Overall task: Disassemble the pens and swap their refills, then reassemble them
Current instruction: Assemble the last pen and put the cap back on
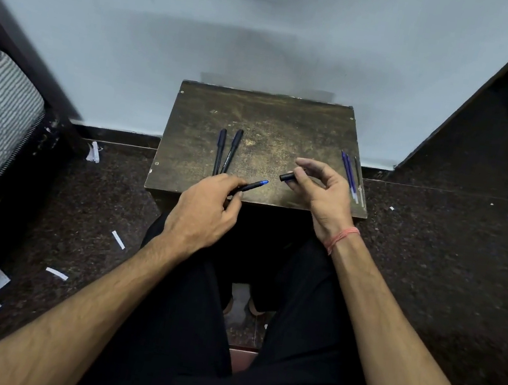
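Here the surface carries two capped pens at left and loose refills along its right edge. Left hand has its grip clamped on the pen, blue tip pointing right; right hand pinches the cap, just beside that tip but apart. To do this step well, probably uncapping, park the cap by the refills, then unscrew the tip with the barrel held level
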